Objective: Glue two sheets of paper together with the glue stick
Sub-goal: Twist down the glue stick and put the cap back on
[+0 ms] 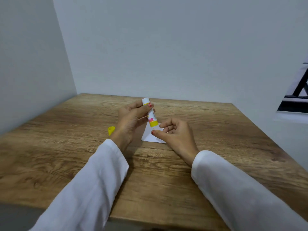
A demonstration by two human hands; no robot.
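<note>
Left hand (131,120) has its fingers wrapped round the glue stick (150,113), uncapped, held above the paper (150,136). Right hand (173,132) is loosely curled, thumb on the paper, gripping nothing. I'd pin the sheet flat and swipe lightly along its edges. Yellow cap (111,130) sits left on the table (216,130), out of the way.

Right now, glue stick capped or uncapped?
Uncapped: the yellow cap lies on the table, apart from the glue stick in the left hand.
</note>
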